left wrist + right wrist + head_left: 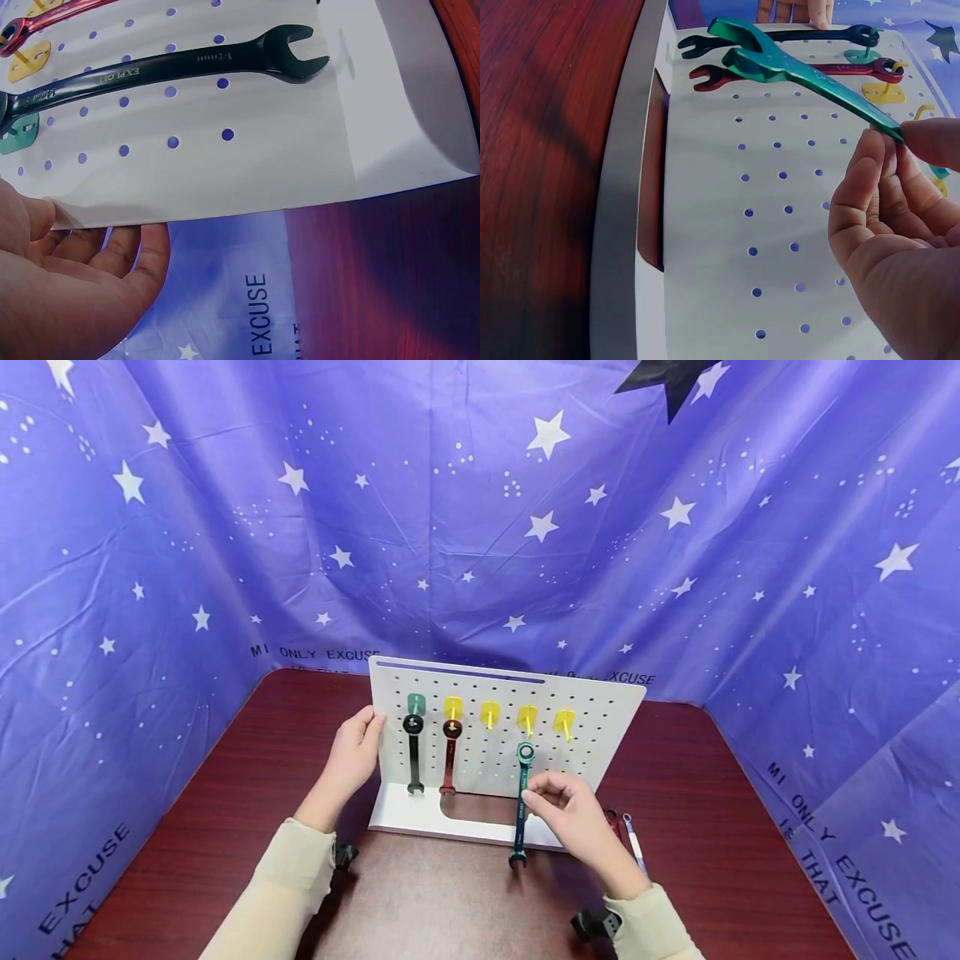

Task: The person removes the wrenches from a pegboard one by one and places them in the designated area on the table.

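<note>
A white pegboard stands upright on its base, and my left hand grips its left edge, thumb in front and fingers behind. My right hand pinches a green combination wrench by its shank, in front of the board. The wrench's ring end points up and its open end down. A black wrench hangs on a green hook at the left. Beside it a red wrench hangs on a yellow hook. Three yellow hooks farther right, one of them the middle hook, bear nothing.
Right of the board, partly behind my right hand, lie a blue-and-white wrench and a dark red one. The dark red wooden table surrounds the board. A purple starry cloth encloses the table at the back and sides.
</note>
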Tool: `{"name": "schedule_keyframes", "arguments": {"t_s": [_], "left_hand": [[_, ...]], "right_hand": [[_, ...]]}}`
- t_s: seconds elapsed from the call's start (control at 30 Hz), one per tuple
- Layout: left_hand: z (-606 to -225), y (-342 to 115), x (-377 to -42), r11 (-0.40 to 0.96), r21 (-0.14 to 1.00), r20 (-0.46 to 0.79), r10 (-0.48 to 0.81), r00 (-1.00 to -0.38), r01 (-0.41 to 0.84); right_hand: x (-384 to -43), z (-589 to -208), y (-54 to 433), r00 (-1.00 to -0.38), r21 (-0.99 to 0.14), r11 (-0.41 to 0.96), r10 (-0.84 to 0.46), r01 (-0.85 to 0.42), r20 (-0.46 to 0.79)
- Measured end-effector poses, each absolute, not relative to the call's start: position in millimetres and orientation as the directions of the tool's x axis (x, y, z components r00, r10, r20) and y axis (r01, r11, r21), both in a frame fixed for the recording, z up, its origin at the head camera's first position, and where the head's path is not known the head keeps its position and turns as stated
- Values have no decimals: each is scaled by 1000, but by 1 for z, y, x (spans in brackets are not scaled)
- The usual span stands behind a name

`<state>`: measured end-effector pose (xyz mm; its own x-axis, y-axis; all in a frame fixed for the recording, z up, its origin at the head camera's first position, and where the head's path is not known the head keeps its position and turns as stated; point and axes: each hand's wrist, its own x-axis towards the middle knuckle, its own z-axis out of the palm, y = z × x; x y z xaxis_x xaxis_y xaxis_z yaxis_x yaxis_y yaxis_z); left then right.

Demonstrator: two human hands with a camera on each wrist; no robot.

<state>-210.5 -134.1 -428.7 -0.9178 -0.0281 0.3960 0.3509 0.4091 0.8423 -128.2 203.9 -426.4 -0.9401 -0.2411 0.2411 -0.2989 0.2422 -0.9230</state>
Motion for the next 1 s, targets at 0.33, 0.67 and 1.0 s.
{"name": "schedule_keyframes", "arguments": {"t_s": [0.33,0.67,1.0], "left_hand": [[-429,-134,-210,409,843,396,-29,-918,350],[-430,-134,-211,427,829,409,-25,-912,360],[-429,-134,-210,436,825,414,-32,-910,360]], "right_hand": [[-128,-433,209,-942,-921,248,-230,-301,245],[-125,-437,215,-954,-930,249,-199,-272,226],[-123,-437,224,-964,-940,248,-186,-233,190]]}}
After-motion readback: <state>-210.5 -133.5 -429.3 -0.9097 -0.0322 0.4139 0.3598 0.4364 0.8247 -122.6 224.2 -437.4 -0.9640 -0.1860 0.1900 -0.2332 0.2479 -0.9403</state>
